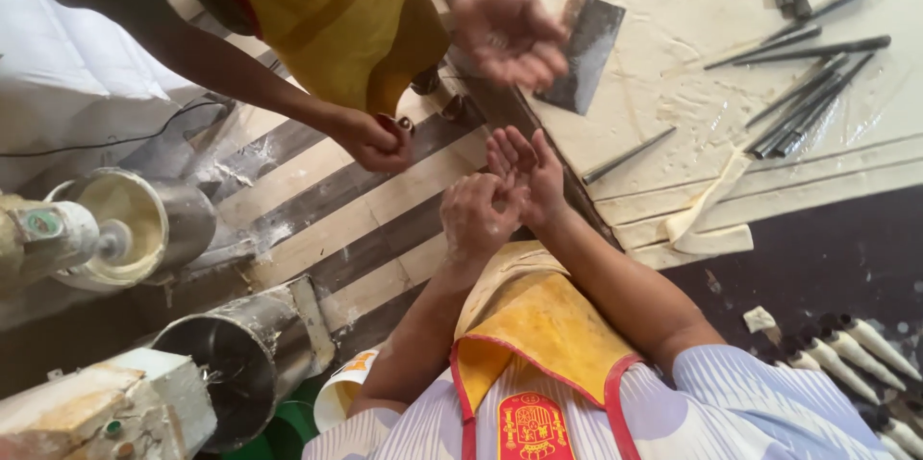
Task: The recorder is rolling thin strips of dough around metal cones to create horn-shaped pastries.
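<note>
Head view, looking down. The wearer's left hand (478,218) is loosely curled and closed, pressed against the palm of the right hand (527,172), which is open with fingers spread and palm up; whether anything lies between them cannot be told. Both hover at the edge of the tabletop (865,157), which carries a rolled sheet of dough (692,27), a metal dough scraper (585,51) lying flat, and scattered thin metal rods (803,99). A cut dough strip (707,205) lies folded near the sheet's edge. Wrapped dough cones (851,354) sit in a row at lower right. A second person in a yellow apron (327,8) stands opposite, one hand open above the scraper, the other closed near the wooden planks (356,220).
</note>
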